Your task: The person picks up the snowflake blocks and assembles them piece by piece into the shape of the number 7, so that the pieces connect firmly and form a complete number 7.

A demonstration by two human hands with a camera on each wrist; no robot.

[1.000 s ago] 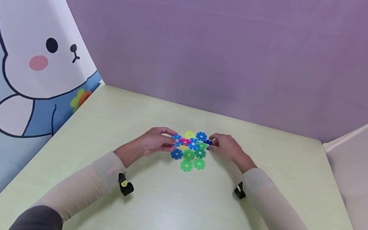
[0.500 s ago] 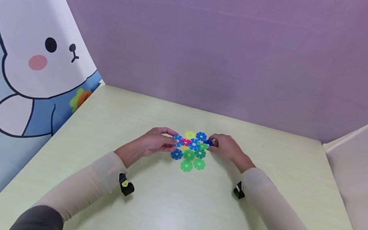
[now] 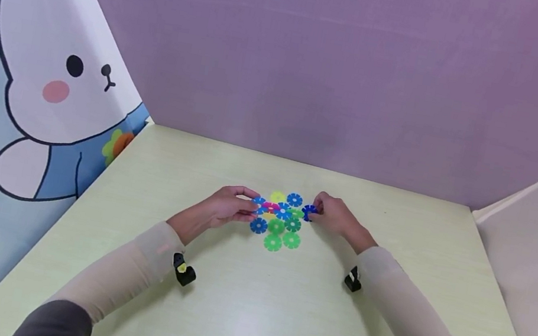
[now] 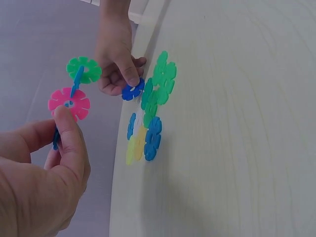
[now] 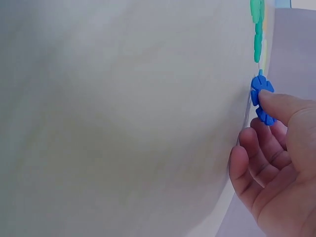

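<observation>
Between the thumb and fingers of my left hand (image 3: 224,206) is one end of a short chain of slotted plastic snowflake discs. The chain runs blue, pink (image 4: 82,105), blue and green (image 4: 92,74), with neighbours slotted crosswise. My right hand (image 3: 335,214) pinches a dark blue snowflake disc (image 5: 261,85) by thumb and fingers, its face turned towards the head camera. In the head view this disc sits just right of the chain's green end, with a small gap. Fingers of the left hand hide part of the chain's first blue disc.
Loose snowflake discs lie on the pale table (image 3: 244,308) below and behind the chain: several green ones (image 3: 273,242), blue ones (image 3: 258,225) and yellow ones (image 3: 277,196). A purple backdrop (image 3: 317,80) rises behind the table's far edge. Each wrist carries a small black camera (image 3: 184,271).
My right hand has drawn slightly to the right with the dark blue disc, which has turned from nearly edge-on to showing its face. The left hand and its chain stay almost still.
</observation>
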